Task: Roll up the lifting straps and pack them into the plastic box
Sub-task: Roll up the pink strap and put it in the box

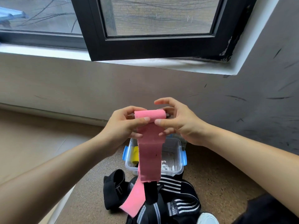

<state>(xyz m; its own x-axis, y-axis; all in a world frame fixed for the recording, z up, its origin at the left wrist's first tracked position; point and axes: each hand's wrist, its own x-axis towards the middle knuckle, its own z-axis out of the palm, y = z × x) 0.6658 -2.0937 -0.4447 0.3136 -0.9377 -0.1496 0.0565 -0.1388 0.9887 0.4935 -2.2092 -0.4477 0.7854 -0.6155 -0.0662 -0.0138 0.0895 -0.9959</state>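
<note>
Black strap (114, 189): lies loosely curled on the floor, just left of the plastic box's (178, 160) near corner, not rolled yet.
Left hand (124, 125): held above the box; thumb and fingers pinch the left end of the small roll.
Yellow roll (135, 155): already inside the box, against its left wall.
Pink strap (149, 152): the task's thing in hand. Its top is wound into a short roll above the box; the long tail hangs down in front of the box and reaches the dark pile below.
Right hand (178, 125): above the box; thumb presses the roll's front with fingers behind its right end, while the forefinger is lifted clear.
Striped straps (178, 202): heaped on the floor just in front of the box, touching the pink tail.
Risk, slack: most of the strap is unwound, so a loosened pinch while regripping would probably let the turns spring open.
Risk, skew: uneven pull from either hand may cone the roll.
Risk, snag: the tail could catch on the heap and drag it.
</note>
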